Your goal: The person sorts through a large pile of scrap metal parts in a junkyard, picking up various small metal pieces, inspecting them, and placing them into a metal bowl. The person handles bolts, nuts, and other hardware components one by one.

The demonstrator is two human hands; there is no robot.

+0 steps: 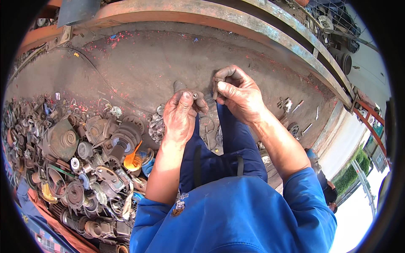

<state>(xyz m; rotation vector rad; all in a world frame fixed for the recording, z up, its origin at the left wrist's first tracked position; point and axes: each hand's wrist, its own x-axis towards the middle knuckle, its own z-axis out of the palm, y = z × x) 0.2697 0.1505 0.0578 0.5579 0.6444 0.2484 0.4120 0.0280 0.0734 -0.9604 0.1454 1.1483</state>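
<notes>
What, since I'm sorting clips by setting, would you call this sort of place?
Probably a scrap or repair yard, judging by the heap of machine parts, the grimy floor and the worn beam.

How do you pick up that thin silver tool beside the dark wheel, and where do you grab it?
Probably pinch the thin silver tool by its middle, from above, with the nearer right hand. It lies slanted on the ground, narrow shaft uncovered, so thumb and finger could squeeze its long sides. The dark wheel sits by its lower end.
</notes>
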